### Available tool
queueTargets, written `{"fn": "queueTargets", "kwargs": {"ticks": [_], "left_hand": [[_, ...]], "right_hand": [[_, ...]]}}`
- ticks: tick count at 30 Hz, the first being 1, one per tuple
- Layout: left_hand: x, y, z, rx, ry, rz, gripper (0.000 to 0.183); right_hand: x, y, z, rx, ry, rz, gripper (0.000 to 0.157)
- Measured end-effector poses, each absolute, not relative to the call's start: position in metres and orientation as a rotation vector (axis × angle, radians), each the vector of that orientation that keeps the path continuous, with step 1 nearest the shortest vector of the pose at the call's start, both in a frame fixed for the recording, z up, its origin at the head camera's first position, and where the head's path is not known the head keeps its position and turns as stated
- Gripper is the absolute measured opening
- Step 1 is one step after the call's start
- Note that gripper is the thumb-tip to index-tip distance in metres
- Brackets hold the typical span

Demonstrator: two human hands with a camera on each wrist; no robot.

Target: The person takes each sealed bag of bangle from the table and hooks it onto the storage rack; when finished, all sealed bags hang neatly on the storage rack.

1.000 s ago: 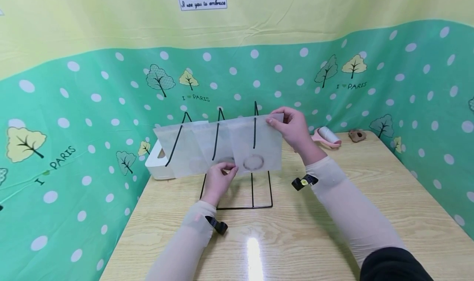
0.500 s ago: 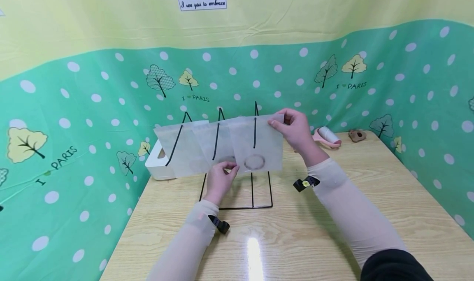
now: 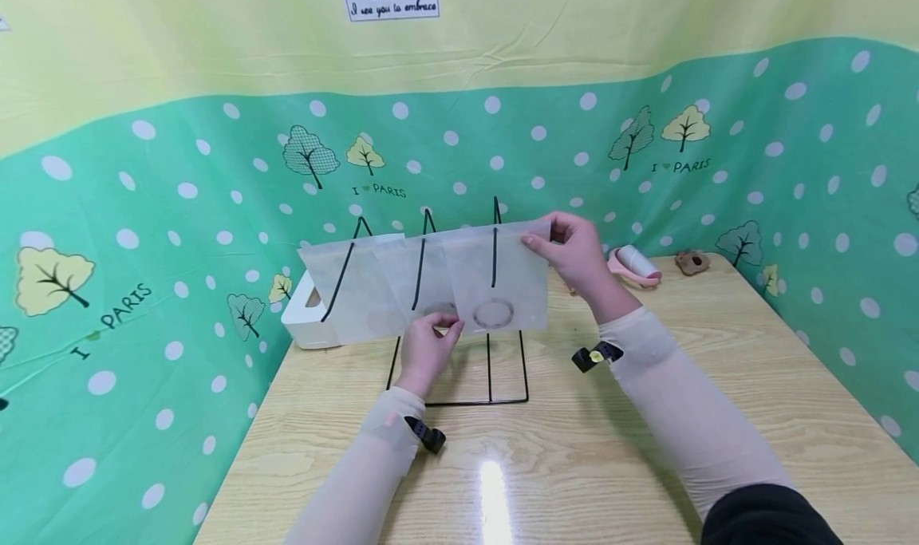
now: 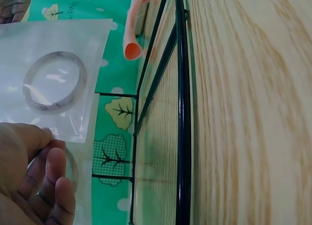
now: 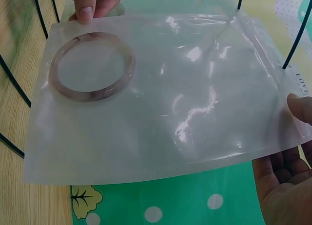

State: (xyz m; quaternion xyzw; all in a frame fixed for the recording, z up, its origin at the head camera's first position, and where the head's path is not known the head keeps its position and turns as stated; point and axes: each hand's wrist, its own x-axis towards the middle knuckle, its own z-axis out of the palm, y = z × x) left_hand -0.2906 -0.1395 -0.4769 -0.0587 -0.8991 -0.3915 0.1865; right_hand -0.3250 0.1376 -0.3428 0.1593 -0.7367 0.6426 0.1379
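Note:
A black wire rack [image 3: 459, 404] stands on the table, with three translucent plastic bags hanging side by side on its hooks. The rightmost bag [image 3: 527, 290] overlaps the middle bag [image 3: 434, 270], which overlaps the left bag [image 3: 369, 294]. Inside the rightmost bag, near its lower edge, lies a brownish bangle [image 5: 92, 95]. My left hand [image 3: 425, 349] pinches that bag's lower left corner between thumb and fingers. At its upper right corner my right hand [image 3: 574, 250] grips the edge, thumb in front. A second ring shape shows faintly in the middle bag, partly hidden behind my left hand.
Behind the left bag stands a white box [image 3: 305, 331]. Toward the back right are a pink-handled object with a pale roll [image 3: 637, 266] and a small brown item [image 3: 692, 263]. Patterned curtain [image 3: 797, 210] surrounds the wooden table [image 3: 646, 449].
My hands hold the same two corners throughout. The right hand has shifted slightly right and down; the left has drifted slightly right. The bags have barely moved.

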Motion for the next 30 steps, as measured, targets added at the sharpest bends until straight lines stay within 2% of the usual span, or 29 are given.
{"fn": "queueTargets", "kwargs": {"ticks": [17,30], "left_hand": [[-0.288,-0.141,-0.476,-0.196,-2.523,-1.14,0.008],[-0.267,-0.168,-0.477,-0.256,-2.515,-1.214,0.006]], "right_hand": [[-0.325,0.149,-0.35,0.448,-2.173,1.763,0.027],[-0.322,0.175,-0.364,0.443,-2.28,1.701,0.03]]}}
